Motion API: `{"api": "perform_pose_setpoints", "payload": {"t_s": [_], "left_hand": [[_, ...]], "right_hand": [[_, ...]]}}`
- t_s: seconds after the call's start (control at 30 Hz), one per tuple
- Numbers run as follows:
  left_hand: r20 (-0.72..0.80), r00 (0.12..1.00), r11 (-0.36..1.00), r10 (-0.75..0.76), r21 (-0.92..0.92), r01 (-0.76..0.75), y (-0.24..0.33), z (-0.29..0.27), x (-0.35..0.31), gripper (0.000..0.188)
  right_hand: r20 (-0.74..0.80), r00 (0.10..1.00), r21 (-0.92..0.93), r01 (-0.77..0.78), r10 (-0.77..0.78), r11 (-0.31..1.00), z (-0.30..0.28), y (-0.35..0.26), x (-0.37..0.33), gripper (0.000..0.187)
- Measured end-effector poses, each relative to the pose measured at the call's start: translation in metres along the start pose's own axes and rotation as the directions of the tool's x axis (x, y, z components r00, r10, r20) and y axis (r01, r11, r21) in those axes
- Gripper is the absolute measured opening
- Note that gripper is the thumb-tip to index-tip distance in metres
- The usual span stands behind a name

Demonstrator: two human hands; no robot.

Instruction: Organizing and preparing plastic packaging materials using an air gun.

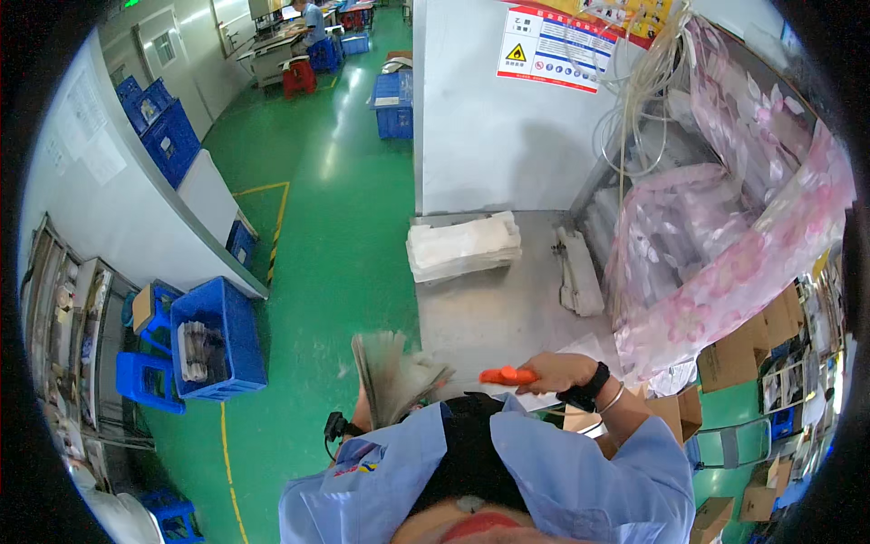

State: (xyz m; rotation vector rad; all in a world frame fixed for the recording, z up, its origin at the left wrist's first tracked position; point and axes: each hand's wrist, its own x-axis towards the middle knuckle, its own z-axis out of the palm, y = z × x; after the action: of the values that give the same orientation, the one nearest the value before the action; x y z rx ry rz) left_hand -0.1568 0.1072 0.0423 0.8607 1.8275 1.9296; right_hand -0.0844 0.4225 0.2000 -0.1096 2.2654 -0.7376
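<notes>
My left hand [362, 410], mostly hidden, grips a fanned stack of thin greyish sheets [385, 374] at the near left of the metal worktop. The sheets are spread and partly blurred. My right hand [555, 372] is to their right, over the worktop's near edge, apart from them. Orange covers like finger cots [507, 374] sit on its thumb and forefinger, which stretch leftward with nothing visible in them. Farther back on the metal worktop [471, 313] lies a pile of white sheets [462, 245]. A smaller white bundle [580, 272] is to its right.
A pink floral plastic curtain [698, 308] and clear tubing [634, 109] hang at the right. On the left floor stand a blue crate [240, 340] with bundles inside and a blue stool [147, 379]. Cardboard boxes [748, 349] are at the right. A person [314, 23] sits far back.
</notes>
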Motion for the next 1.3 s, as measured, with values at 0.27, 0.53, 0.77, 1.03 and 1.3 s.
{"api": "perform_pose_setpoints", "payload": {"t_s": [0.27,0.53,0.77,1.03,1.3], "left_hand": [[0.189,0.9,0.407,-0.391,-0.842,0.354,-0.007,-0.029,-0.039,0.07],[0.113,0.896,0.526,-0.429,-0.776,0.349,0.018,-0.018,-0.03,0.086],[0.241,0.853,0.189,-0.463,-0.913,0.361,-0.023,-0.029,-0.026,0.094],[0.068,0.834,0.412,-0.547,-0.846,0.339,0.008,-0.023,-0.023,0.095],[0.062,0.883,0.282,-0.465,-0.935,0.214,-0.007,-0.016,-0.017,0.08]], "right_hand": [[0.225,0.969,0.096,0.083,-0.103,0.992,0.011,-0.023,0.008,0.031],[0.117,0.965,0.174,0.214,-0.236,0.961,-0.004,-0.044,0.002,0.033],[0.154,0.972,0.189,0.15,-0.18,0.97,-0.003,-0.042,0.003,0.031],[0.021,0.999,0.018,0.023,-0.024,1.0,0.013,-0.018,0.003,0.032],[0.096,0.991,0.154,0.075,-0.09,0.985,-0.011,-0.045,-0.009,0.03]]}}
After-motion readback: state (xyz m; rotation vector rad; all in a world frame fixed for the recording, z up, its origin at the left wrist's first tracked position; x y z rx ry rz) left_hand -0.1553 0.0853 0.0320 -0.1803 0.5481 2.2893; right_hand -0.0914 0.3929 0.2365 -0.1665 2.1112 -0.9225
